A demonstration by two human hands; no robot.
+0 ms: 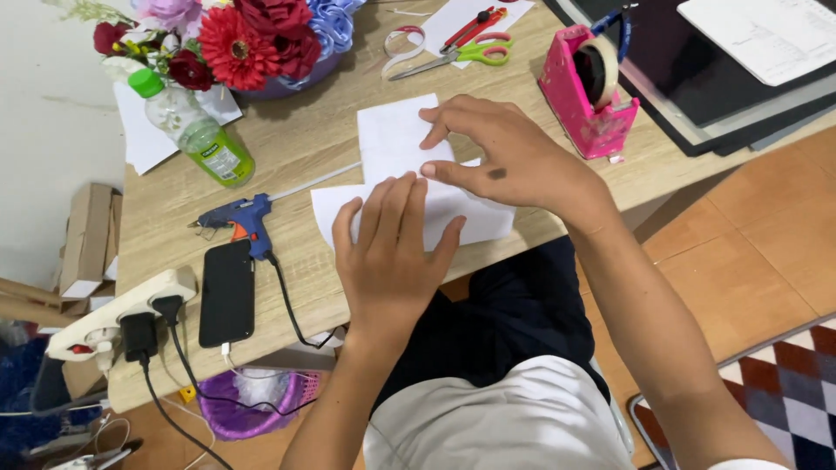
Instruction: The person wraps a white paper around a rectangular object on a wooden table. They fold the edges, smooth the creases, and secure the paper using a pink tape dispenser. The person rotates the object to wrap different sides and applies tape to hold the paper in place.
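A white sheet of paper point(396, 139) lies folded on the wooden desk point(305, 130), near its front edge. My left hand point(392, 252) lies flat on the lower flap, fingers spread and pressing down. My right hand point(505, 157) rests on the paper's right side, its fingertips and thumb bearing on the fold line. Neither hand grips anything; both press the sheet against the desk.
A blue glue gun point(239, 219), a black phone point(227, 292) and a white power strip point(113, 318) lie to the left. A green-capped bottle point(196, 130) and a bouquet point(252, 39) stand behind. Scissors point(461, 54) and a pink tape dispenser point(585, 91) sit further back and right.
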